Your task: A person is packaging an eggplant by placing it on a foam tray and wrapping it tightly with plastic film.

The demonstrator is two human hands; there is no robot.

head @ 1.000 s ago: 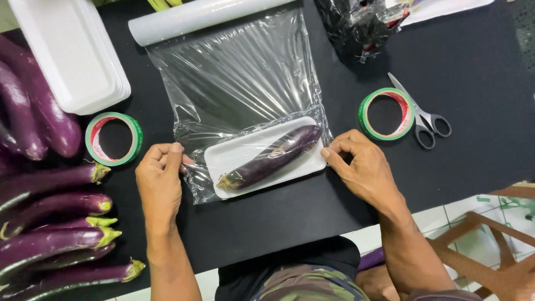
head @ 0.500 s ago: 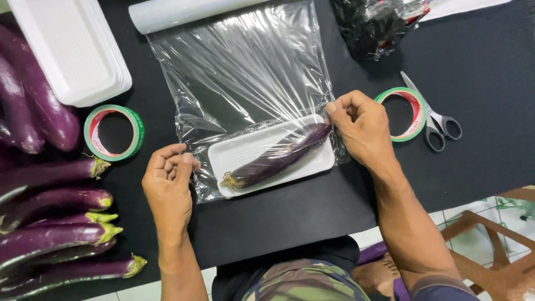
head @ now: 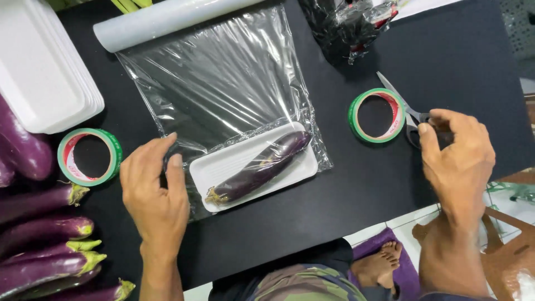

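Two hands over black table [head: 457, 61]; ref pt = white foam tray [head: 223, 164], roughly mid-table w/ one purple eggplant [head: 262, 167] lying diagonally in it, stem end toward the person; clear cling film [head: 217, 83] is draped over tray + eggplant and runs away from the person to film roll [head: 167, 19] at the far edge; left hand [head: 153, 192] sits just left of tray, palm down, fingers loosely spread, thumb and index fingertip pressing the film's left edge against the table, not closed around anything; right hand [head: 457, 159] well right of tray, fingers curled around the handles of grey scissors [head: 409, 114], blades pointing away from the person; can't tell how firm the grip is, handles mostly hidden under the fingers; green tape ring [head: 377, 115] between tray and right hand, touching the scissor blades; second green tape ring [head: 89, 156] left of tray, just beyond the left hand; stack of spare white trays [head: 42, 72] far left of tray, toward the far edge; pile of eggplants [head: 44, 234] left of tray, along the near-left side; crumpled dark plastic bag [head: 348, 25] beyond tray, to its right; bare feet [head: 382, 267] visible under table edge nearest the person.
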